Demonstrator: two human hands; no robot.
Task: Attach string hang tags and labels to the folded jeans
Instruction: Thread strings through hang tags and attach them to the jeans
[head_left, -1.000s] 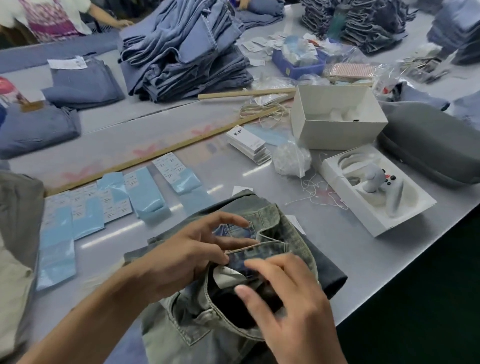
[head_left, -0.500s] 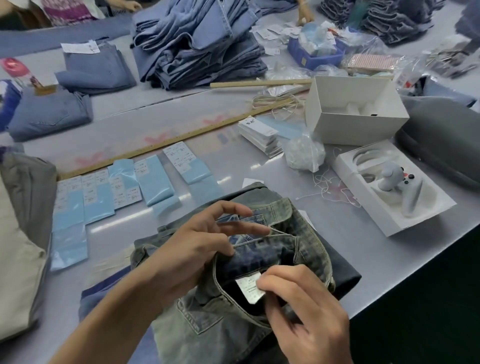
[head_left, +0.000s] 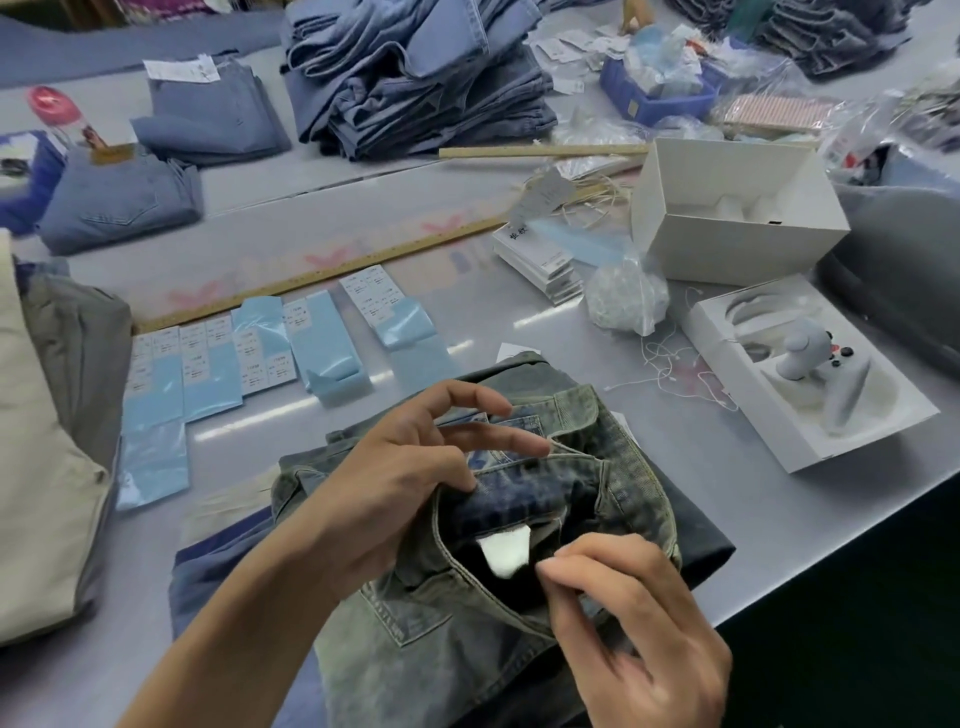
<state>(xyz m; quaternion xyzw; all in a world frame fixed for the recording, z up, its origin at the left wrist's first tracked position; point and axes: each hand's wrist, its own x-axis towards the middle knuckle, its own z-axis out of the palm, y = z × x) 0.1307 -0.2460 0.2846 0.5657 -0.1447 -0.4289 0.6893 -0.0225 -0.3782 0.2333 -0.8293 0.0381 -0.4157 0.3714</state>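
A: Head camera first: where are the folded jeans?
B: On the grey table, at its near edge, waistband opened upward. That pair is my landmark.
A: And the hands?
B: The left hand pinches the far-left waistband rim between thumb and palm side, its fingers spread loose above the opening. The right hand is at the near rim, thumb and forefinger closed together; whether they grip cloth I cannot tell. A white inner label shows inside the waistband, between both hands.
A: Supplies?
B: Blue sticker sheets lie beyond the jeans to the left; loose white strings lie beyond them to the right, beside a white tray.
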